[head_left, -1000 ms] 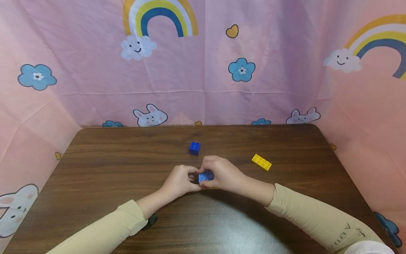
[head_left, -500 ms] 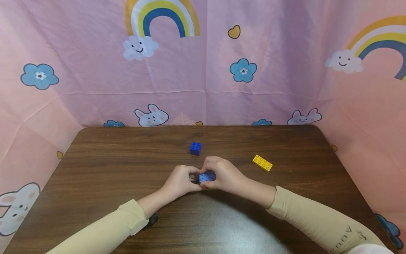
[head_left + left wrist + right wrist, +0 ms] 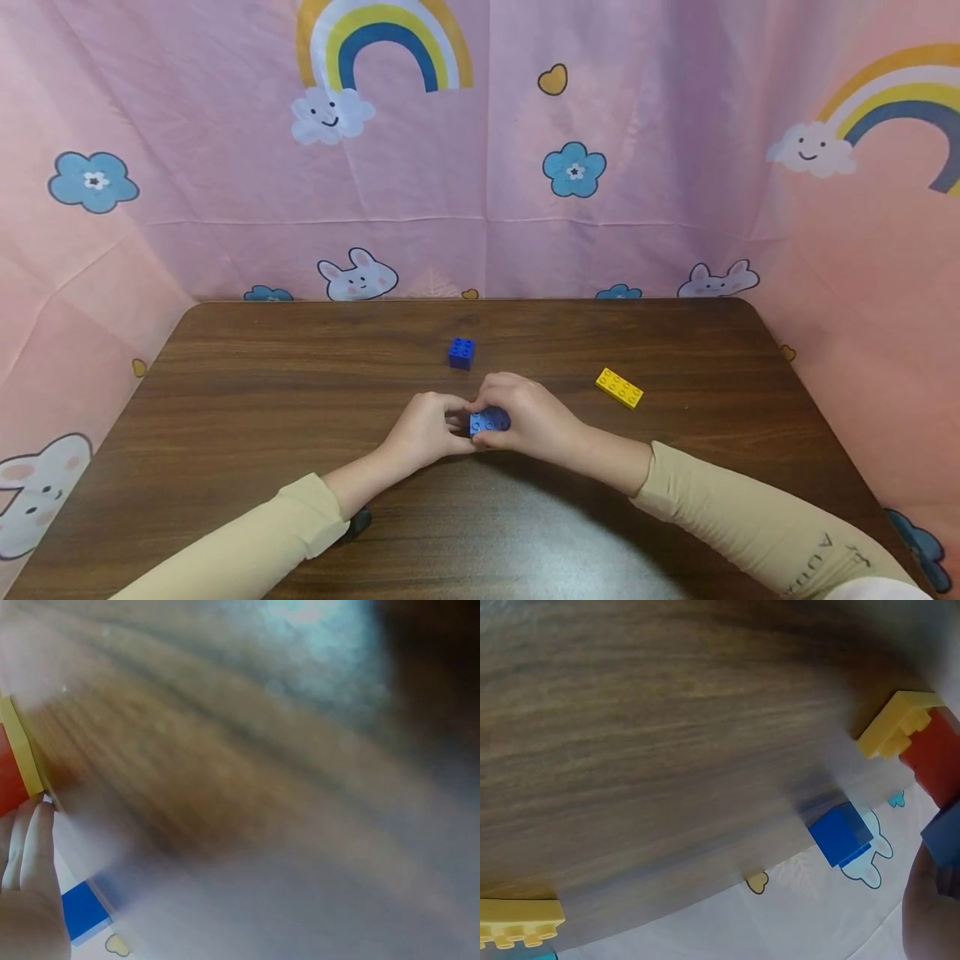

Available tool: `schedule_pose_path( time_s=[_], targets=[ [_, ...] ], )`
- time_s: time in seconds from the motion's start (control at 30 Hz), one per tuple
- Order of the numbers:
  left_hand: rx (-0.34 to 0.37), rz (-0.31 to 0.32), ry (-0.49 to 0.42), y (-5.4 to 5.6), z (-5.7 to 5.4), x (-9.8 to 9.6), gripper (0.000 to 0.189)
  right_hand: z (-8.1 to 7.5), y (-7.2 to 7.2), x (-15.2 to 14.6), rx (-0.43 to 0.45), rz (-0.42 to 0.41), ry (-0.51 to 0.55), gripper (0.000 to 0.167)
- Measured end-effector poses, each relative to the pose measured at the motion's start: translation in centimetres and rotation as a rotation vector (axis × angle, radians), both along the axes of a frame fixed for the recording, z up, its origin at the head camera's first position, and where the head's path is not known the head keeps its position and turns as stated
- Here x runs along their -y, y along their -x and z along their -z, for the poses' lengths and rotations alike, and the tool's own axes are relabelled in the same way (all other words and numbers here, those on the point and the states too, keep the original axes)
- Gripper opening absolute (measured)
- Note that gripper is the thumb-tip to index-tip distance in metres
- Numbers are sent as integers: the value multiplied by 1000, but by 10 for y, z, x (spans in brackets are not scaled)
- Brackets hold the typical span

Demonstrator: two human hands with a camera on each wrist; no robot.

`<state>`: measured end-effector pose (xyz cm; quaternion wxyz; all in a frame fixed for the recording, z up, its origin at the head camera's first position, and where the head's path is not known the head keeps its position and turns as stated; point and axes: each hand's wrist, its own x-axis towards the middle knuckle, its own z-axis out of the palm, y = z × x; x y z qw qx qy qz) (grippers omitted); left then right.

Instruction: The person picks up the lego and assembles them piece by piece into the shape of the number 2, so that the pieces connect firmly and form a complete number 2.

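Note:
At the table's middle, a small brick stack sits between both hands. A light blue toy building brick (image 3: 483,424) with studs tops it. Beneath it, in the right wrist view, are a red brick (image 3: 936,757) and a yellow brick (image 3: 892,724) at the bottom. My right hand (image 3: 534,421) pinches the light blue brick between thumb and curled fingers. From the left, my left hand (image 3: 422,429) holds the stack's lower part, thumb at the near side; its fingertips reach the yellow brick (image 3: 28,754) in the left wrist view. The hands partly hide the stack.
A dark blue brick (image 3: 461,354) stands just beyond the hands. Farther right lies a yellow eight-stud brick (image 3: 619,388). Under the left cuff a small dark object (image 3: 358,525) shows. A pink patterned cloth (image 3: 420,183) hangs behind the wooden table (image 3: 262,375).
The hands stay around the stack with almost no movement. The whole head view shifts slightly, and the right hand covers a little less of the light blue brick than at first.

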<state>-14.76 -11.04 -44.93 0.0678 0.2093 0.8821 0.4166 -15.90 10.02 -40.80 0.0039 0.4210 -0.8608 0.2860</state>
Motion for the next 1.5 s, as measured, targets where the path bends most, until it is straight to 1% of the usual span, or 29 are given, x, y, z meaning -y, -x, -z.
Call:
schedule_pose_path(
  time_s=[0.1,0.3,0.43,0.57,0.7,0.83,0.9,0.97,1.1,1.27,1.5],
  targets=[
    [14,-1,-12,-1,0,1,35,-1,1,1,-7,-8,-22,30],
    [39,1,-33,-1,2,1,33,-8,3,0,-9,-34,-82,33],
    [64,1,-50,-1,1,2,35,-11,4,-3,0,-49,-86,35],
    [77,2,-63,0,1,1,36,-10,5,-7,4,-49,-80,36],
    [103,-2,-87,-1,0,0,33,-10,5,-11,31,-26,-72,39],
    [128,-6,-110,-1,-1,0,33,-7,4,-16,39,0,-67,39],
    [131,-3,-111,-1,-1,0,33,-6,5,-19,47,13,-66,39],
    [134,-4,-109,-1,-1,0,34,-4,4,-22,74,28,-58,39],
    [142,-18,-100,-1,-1,0,36,-3,4,-28,114,39,-25,38],
    [160,-33,-103,-2,-2,-1,35,-1,3,-34,130,53,-2,38],
    [167,-24,-109,-3,-2,-3,35,5,2,-41,171,93,14,37]
  ],
)
